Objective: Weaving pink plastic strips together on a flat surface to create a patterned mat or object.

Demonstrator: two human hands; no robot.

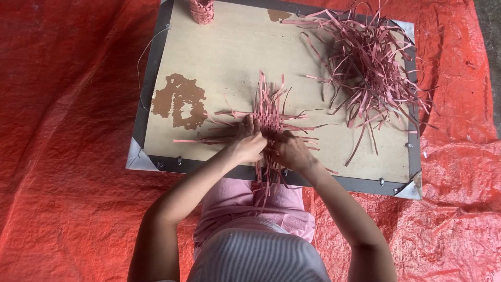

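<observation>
Red woven tarpaulin (68, 130) covers the whole floor, wrinkled and glossy, and on it lies a flat tan board (229, 57) with a dark frame and metal corner pieces, its surface marked by a brown patch where the top layer has peeled away.

Near the board's front edge sits a woven mat of pink strips (267, 112), a small, tightly crossed patch at its centre with loose ends sticking out on every side: several point up toward the far edge, others lie flat to the left and right, and a few hang over the front edge of the board toward the person's lap. The strips are thin, flat and dusty pink, with a papery look.

The left hand (249, 143) rests on the near left part of the weave, fingers curled down and pressing on the strips. The right hand (291, 150) is just beside it, touching it, fingers bent and pinching strips at the near edge of the weave; exactly which strip each holds cannot be made out.

A loose heap of the same pink strips (370, 65) lies tangled at the board's far right corner, well apart from the hands. A small woven pink cylinder (201, 10) stands at the far edge.
</observation>
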